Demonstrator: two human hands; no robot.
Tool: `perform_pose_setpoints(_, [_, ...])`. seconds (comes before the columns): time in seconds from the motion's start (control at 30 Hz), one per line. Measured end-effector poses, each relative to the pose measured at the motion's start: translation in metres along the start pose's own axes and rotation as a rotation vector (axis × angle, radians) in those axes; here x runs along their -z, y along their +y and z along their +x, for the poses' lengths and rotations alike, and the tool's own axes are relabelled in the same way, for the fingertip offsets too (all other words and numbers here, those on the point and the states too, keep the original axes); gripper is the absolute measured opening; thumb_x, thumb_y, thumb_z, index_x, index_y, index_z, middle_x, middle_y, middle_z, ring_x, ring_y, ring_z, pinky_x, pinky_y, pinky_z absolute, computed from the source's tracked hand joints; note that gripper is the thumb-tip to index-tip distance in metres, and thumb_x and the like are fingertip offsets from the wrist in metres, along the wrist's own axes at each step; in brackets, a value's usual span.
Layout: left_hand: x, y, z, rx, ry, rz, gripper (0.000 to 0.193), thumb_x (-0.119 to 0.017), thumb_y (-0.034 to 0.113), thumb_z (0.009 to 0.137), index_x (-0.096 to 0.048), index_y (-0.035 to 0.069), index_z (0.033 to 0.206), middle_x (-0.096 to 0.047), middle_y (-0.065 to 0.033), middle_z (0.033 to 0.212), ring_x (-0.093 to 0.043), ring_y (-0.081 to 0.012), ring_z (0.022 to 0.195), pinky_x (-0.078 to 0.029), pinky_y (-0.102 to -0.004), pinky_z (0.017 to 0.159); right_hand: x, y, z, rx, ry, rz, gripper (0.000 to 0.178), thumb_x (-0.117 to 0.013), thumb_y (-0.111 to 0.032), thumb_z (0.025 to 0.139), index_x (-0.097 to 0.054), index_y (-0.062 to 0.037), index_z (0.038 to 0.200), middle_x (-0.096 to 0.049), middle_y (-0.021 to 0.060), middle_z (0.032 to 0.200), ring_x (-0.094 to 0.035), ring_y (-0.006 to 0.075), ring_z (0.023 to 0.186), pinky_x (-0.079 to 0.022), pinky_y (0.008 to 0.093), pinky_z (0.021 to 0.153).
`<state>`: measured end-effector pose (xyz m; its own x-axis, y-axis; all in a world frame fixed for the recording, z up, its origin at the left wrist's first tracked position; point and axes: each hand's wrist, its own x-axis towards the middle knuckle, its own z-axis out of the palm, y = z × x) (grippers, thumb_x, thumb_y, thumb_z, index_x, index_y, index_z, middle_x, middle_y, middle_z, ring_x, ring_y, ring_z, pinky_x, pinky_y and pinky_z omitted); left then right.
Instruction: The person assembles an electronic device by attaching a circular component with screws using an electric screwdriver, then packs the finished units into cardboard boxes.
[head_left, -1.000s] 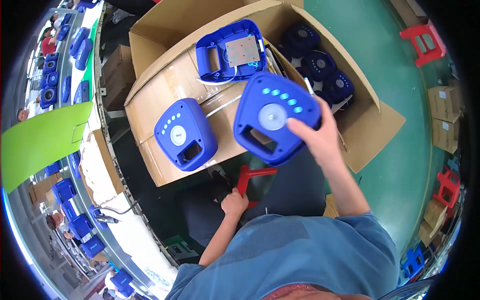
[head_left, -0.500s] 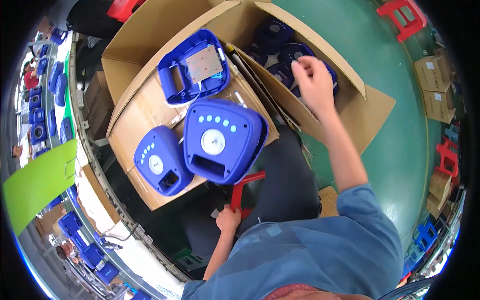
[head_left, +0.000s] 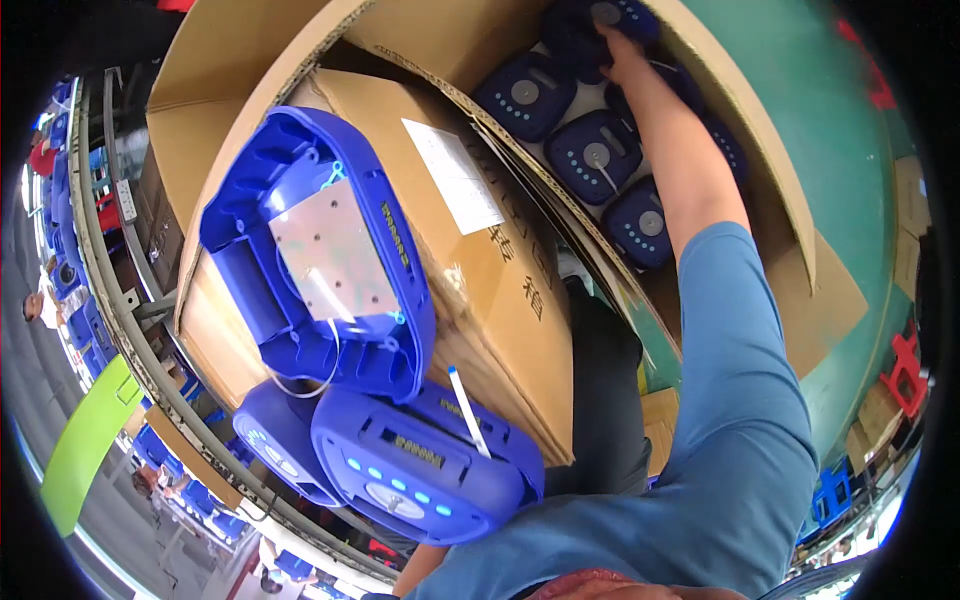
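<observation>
My right hand (head_left: 622, 58) reaches into an open cardboard box at a dark blue plastic housing (head_left: 570, 38) with a pale round disc. Its forefinger and thumb are apart, and the fingertips are at the housing; the rest of the fingers are partly hidden. On a closed carton to the left rests an upturned blue shell (head_left: 240, 285) with a metal plate (head_left: 335, 250) and a white wire inside. Beside it, nearer me, stand two blue housings (head_left: 440, 500) with light blue dots; a white stick leans on one. My left hand is hidden behind these, only its forearm showing.
Several more blue housings (head_left: 595, 157) lie in the open box (head_left: 790, 200). The closed carton (head_left: 510, 330) bears a white paper label (head_left: 455, 175). Farther left runs a workbench line with a lime green panel (head_left: 85, 455). Red stools (head_left: 905, 375) stand on the green floor.
My right hand has reached farther into the open box, to a housing at its far end. My view has shifted forward, so the left hand has dropped out of sight.
</observation>
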<state>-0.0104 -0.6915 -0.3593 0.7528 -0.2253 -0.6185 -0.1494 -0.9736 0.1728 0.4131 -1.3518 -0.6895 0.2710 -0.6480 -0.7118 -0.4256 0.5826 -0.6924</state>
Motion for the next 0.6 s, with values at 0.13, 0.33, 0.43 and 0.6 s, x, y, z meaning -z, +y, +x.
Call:
perform_pose_setpoints(0.13, [0.008,-0.003,-0.016,0.077,-0.042,0.014,0.037,-0.069,0.034,0.092,-0.074,0.009,0.118,-0.072,-0.0239,0.118,-0.069,-0.0456,0.106,-0.054,-0.0539,0.095,-0.038,0.007,-0.040,0.059,0.130,-0.260,0.082,-0.063,-0.061,0.094,-0.060,0.0040,0.143,-0.059,0.0243,0.149,-0.056,0.0366,0.138,-0.045,0.0423,0.112])
perform_pose_setpoints(0.33, [0.012,-0.008,-0.003,0.027,-0.052,-0.025,0.037,-0.069,0.034,0.092,-0.074,0.009,0.119,-0.073,-0.0236,0.118,-0.070,-0.0454,0.106,-0.054,-0.0534,0.095,-0.029,0.001,-0.052,-0.087,0.061,0.442,0.074,-0.090,-0.030,0.076,-0.059,-0.0072,0.138,-0.065,0.0175,0.134,-0.067,0.0356,0.114,-0.058,0.0539,0.090])
perform_pose_setpoints(0.43, [0.012,-0.005,0.010,-0.070,-0.052,-0.073,0.038,-0.069,0.034,0.092,-0.074,0.009,0.119,-0.073,-0.0234,0.118,-0.070,-0.0453,0.106,-0.054,-0.0532,0.096,0.025,-0.007,-0.020,-0.120,0.028,0.450,0.057,-0.087,-0.026,0.082,-0.060,-0.0141,0.131,-0.071,0.0123,0.124,-0.072,0.0313,0.106,-0.060,0.0518,0.084])
perform_pose_setpoints(0.6, [0.025,-0.007,0.000,-0.133,-0.014,-0.107,0.038,-0.069,0.034,0.092,-0.074,0.008,0.120,-0.073,-0.0231,0.118,-0.070,-0.0452,0.106,-0.054,-0.0527,0.097,0.084,-0.025,-0.162,-0.327,-0.355,0.262,0.043,-0.085,-0.030,0.081,-0.063,-0.0196,0.116,-0.070,0.0038,0.105,-0.069,0.0269,0.093,-0.057,0.0483,0.079])
